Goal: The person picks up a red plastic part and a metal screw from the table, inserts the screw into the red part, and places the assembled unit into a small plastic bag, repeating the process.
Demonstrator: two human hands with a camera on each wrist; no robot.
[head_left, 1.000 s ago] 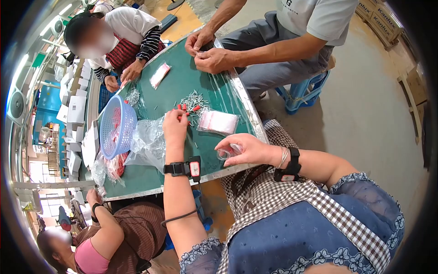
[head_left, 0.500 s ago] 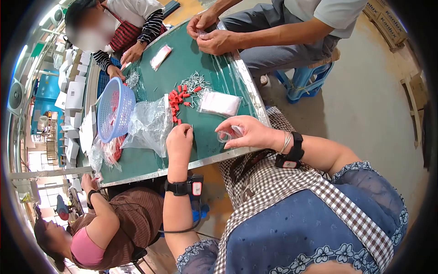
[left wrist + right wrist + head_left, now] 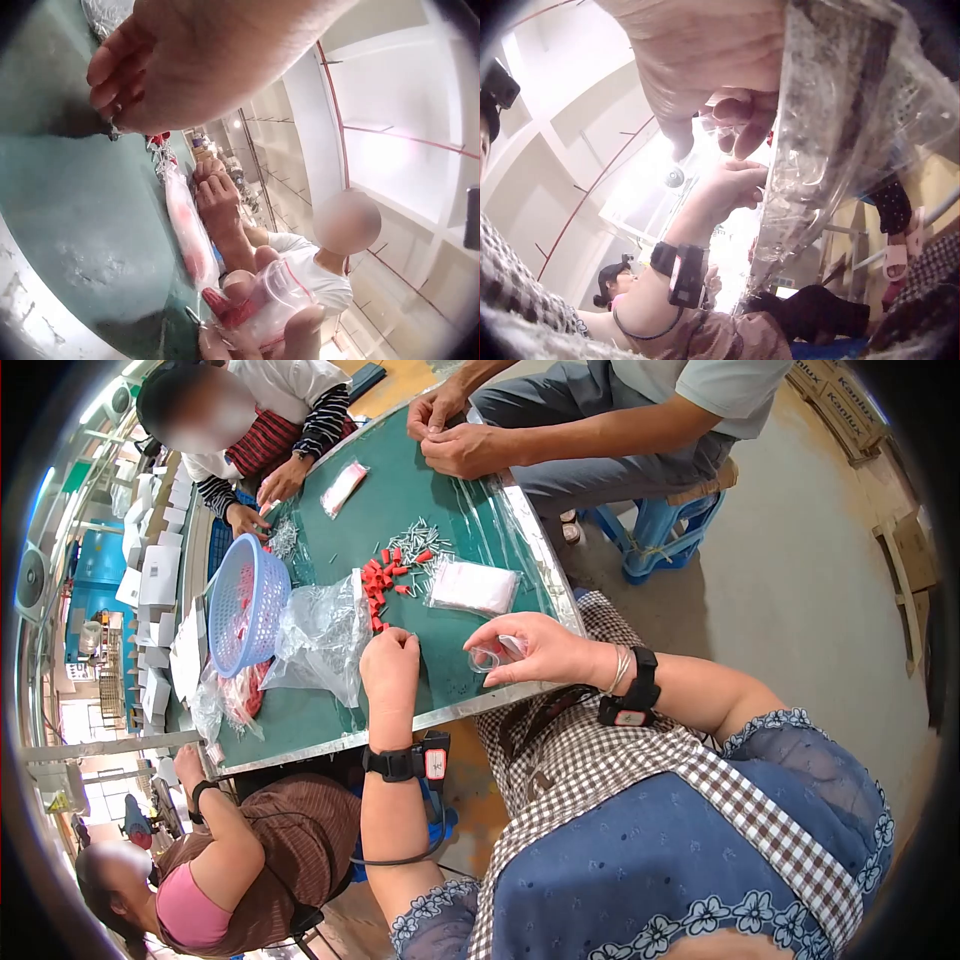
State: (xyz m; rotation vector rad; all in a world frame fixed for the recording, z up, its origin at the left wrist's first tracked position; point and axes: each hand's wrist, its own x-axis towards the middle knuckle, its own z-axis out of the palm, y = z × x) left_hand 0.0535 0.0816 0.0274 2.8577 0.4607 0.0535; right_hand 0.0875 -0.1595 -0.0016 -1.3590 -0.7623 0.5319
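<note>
In the head view my left hand (image 3: 390,672) is low over the green table, thumb and index finger together just below the red caps (image 3: 376,582). The left wrist view shows the left hand (image 3: 187,67) pinching a small metal screw (image 3: 114,135), mostly hidden by the fingertips. My right hand (image 3: 550,650) holds a small clear bag (image 3: 498,652) near the table's front edge. In the left wrist view that bag (image 3: 281,296) has a red-edged zip and red caps (image 3: 229,304) inside. Grey screws (image 3: 415,543) lie loose beside the caps.
A pack of small bags (image 3: 475,588) lies above my right hand, another pack (image 3: 345,490) farther back. Left of the caps are a crumpled clear bag (image 3: 318,640) and a blue basket (image 3: 250,610). Other people sit around the table (image 3: 455,705).
My left hand has drawn back from over the cap and screw pile toward the table's front edge, uncovering the red caps. The right hand has stayed nearly in place with the bag.
</note>
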